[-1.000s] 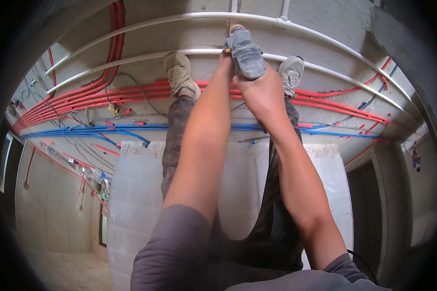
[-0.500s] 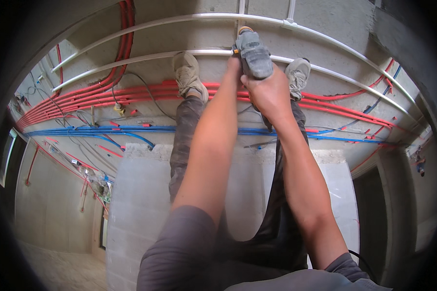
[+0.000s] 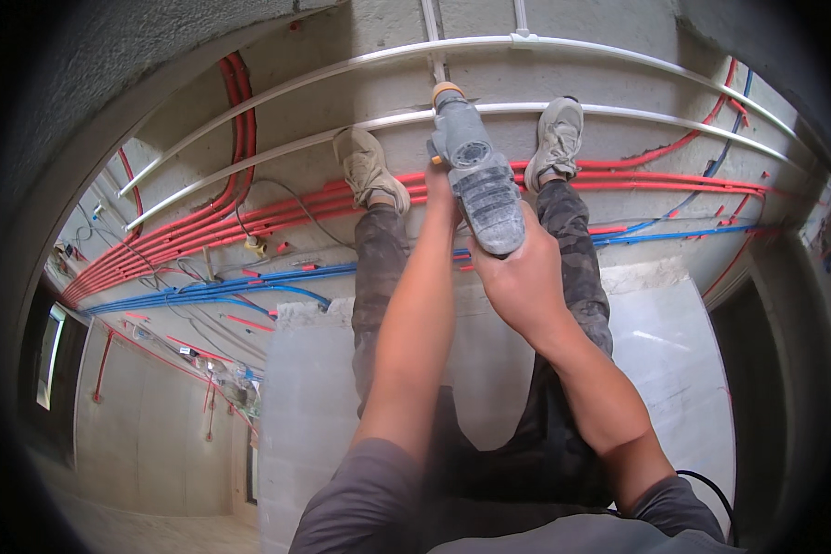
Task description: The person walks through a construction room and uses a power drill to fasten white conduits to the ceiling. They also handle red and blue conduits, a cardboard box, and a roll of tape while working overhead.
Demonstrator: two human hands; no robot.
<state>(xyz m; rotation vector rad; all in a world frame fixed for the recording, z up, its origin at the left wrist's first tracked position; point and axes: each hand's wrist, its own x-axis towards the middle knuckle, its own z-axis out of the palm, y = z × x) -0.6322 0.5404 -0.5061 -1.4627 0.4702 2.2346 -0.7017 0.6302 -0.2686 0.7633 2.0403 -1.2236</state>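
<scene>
Concrete floor [image 3: 619, 55], grey drill [image 3: 475, 180] hiding left hand [image 3: 441, 185], bit unseen

The power drill [image 3: 475, 180] is sitting between the two shoes, with the left shoe [image 3: 369, 169] to its left and the right shoe [image 3: 556, 138] to its right. The right hand [image 3: 522, 277] is wrapping the drill's rear end; the left hand [image 3: 441, 185] is lying against its left side. The drill's tip is touching the floor [image 3: 360, 37] between two conduit pipes [image 3: 277, 148]. Cable bundles [image 3: 203, 235] are running across behind the shoes, under both legs.
</scene>
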